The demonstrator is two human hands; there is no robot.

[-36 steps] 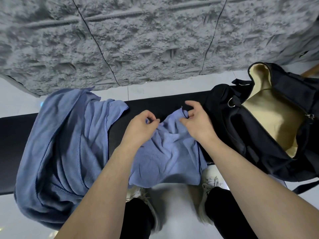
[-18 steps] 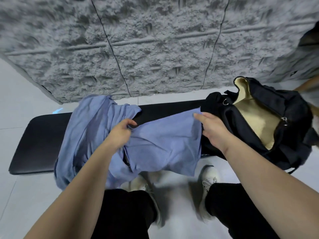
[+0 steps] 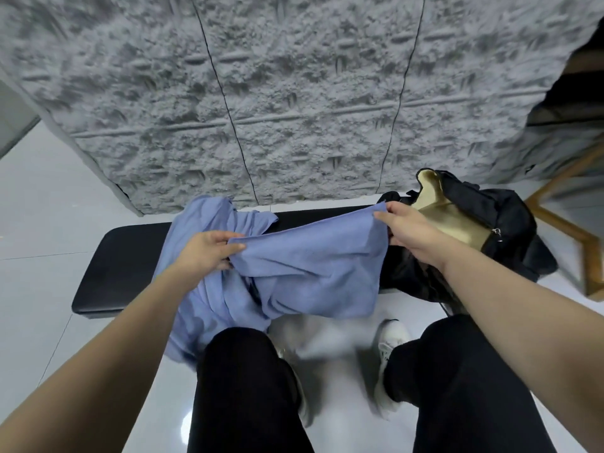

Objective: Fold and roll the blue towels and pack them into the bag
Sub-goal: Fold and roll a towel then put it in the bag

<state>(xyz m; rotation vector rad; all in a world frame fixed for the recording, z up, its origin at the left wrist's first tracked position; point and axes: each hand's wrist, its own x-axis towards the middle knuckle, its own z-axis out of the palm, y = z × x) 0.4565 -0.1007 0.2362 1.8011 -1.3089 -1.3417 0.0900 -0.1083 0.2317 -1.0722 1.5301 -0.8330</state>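
Two hands hold one blue towel [image 3: 313, 273] stretched above the black bench [image 3: 124, 273], the left hand [image 3: 206, 253] pinching its left corner and the right hand [image 3: 411, 233] its right corner, with more blue towels [image 3: 202, 302] heaped left and the open black bag [image 3: 490, 223] behind right.

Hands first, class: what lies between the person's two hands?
In the head view, a blue towel stretches between the left hand and the right hand, each pinching a top corner.
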